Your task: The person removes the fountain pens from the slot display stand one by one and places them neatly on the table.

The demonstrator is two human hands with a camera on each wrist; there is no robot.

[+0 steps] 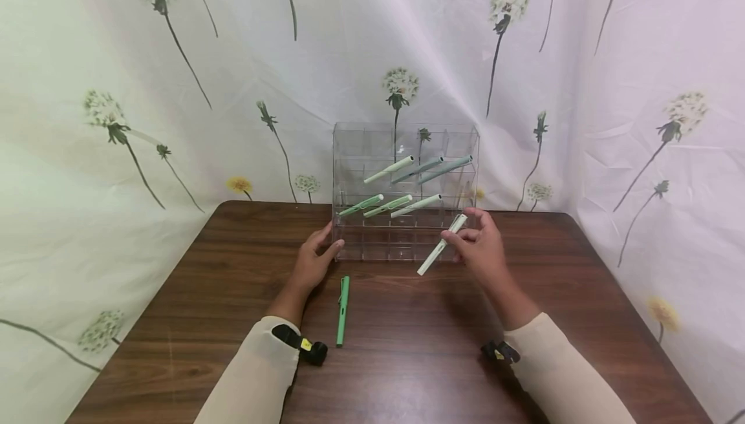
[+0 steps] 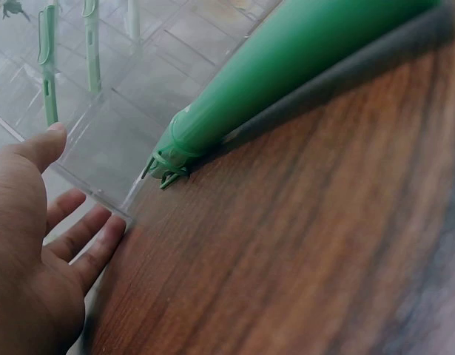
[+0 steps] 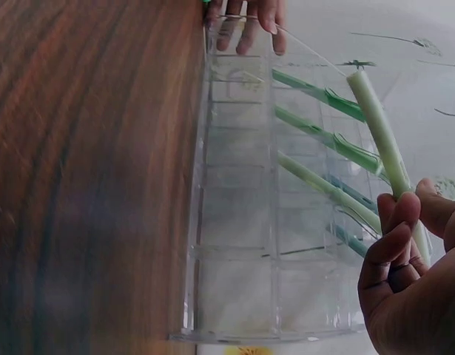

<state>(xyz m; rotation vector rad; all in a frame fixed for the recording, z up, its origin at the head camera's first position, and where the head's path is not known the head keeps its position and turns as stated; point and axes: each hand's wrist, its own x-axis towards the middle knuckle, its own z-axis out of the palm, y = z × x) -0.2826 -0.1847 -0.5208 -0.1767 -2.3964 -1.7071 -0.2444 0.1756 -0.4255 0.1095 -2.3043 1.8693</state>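
My right hand [image 1: 483,243] pinches a pale pen [image 1: 439,248] between thumb and fingers, slanted in front of the right end of a transparent tiered rack [image 1: 401,128]. In the right wrist view, the pale pen [image 3: 379,129] points up past the rack. My left hand [image 1: 314,259] rests at the rack's left end, thumb at the front edge, its fingers [image 2: 83,240] fairly straight along the side. Three pens, two green [image 1: 361,205] [image 1: 388,205] and one pale [image 1: 416,205], lean in the middle tier. Above them lean a pale pen [image 1: 388,169] and two blue-grey pens [image 1: 417,170] [image 1: 446,169].
A green pen [image 1: 343,311] with a clip lies on the dark wooden table [image 1: 401,359], in front of the rack and near the left forearm. Behind the table hangs a white curtain [image 1: 349,75] printed with dandelions. The rack's lowest tier [image 1: 378,243] shows bare compartments.
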